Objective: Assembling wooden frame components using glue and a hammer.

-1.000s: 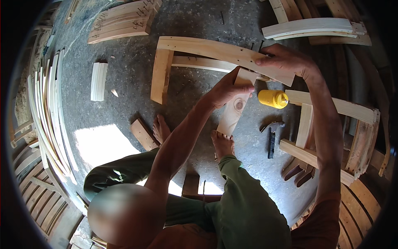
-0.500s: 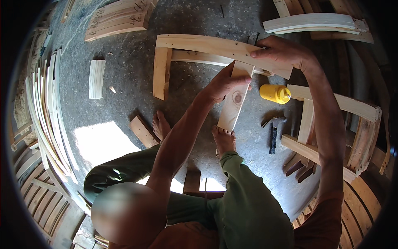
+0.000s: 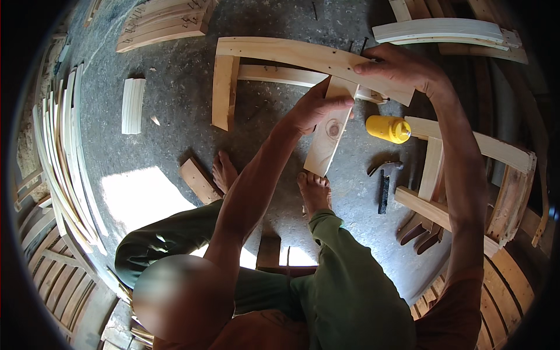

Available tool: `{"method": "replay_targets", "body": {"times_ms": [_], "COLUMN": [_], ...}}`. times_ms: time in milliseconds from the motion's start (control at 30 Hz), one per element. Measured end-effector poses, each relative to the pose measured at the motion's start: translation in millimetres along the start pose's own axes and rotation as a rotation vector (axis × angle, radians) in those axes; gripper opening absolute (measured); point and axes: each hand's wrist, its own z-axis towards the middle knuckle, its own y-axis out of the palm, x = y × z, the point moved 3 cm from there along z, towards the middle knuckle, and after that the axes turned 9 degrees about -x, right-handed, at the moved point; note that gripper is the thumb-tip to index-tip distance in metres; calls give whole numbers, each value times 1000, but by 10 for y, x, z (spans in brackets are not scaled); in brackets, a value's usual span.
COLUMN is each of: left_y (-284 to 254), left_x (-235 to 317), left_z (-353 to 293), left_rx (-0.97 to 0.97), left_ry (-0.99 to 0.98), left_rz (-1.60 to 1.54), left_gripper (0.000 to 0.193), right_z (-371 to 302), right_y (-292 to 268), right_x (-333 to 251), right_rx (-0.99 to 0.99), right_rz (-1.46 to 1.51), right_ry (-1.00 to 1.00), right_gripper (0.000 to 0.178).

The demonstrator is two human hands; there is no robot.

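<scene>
My left hand (image 3: pixel 315 109) is closed round the upper part of a short flat board (image 3: pixel 326 143) with a knot in its face. The board's near end is right by the toes of my right foot. Its far end meets the underside of a long pale wooden rail (image 3: pixel 274 49), part of a frame with a leg (image 3: pixel 224 93) at its left. My right hand (image 3: pixel 399 67) grips the rail near its right end, thumb on the near face and fingers behind. Nails (image 3: pixel 364 45) stick out by those fingers. Whether board and rail are fastened is not visible.
Right of the board lie a yellow bottle (image 3: pixel 385 129) and a hammer (image 3: pixel 384 186) on the concrete floor. Another wooden frame (image 3: pixel 431 169) stands farther right. Boards with nails (image 3: pixel 163 23), a white-edged wood bundle (image 3: pixel 133 106) and long strips (image 3: pixel 76 163) lie left.
The held frame has shifted slightly away from me, its left end most. Both hands keep their grip, and the short board has moved along with it.
</scene>
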Motion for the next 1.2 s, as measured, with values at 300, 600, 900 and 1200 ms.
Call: {"method": "replay_targets", "body": {"times_ms": [300, 600, 900, 1200], "left_y": [-30, -75, -25, -41], "left_x": [5, -79, 10, -167], "left_z": [-40, -126, -216, -354], "left_rx": [-6, -1, -43, -101], "left_ry": [7, 14, -13, -24], "left_rz": [11, 84, 137, 428], "left_gripper": [48, 49, 49, 52], "right_z": [-95, -286, -524, -775], "right_y": [62, 295, 649, 1043], "right_x": [-81, -180, -168, -265], "right_rx": [130, 170, 472, 588], "right_rz": [-85, -12, -177, -283], "right_ry": [-75, -166, -259, -277], "right_gripper": [56, 53, 47, 43]}}
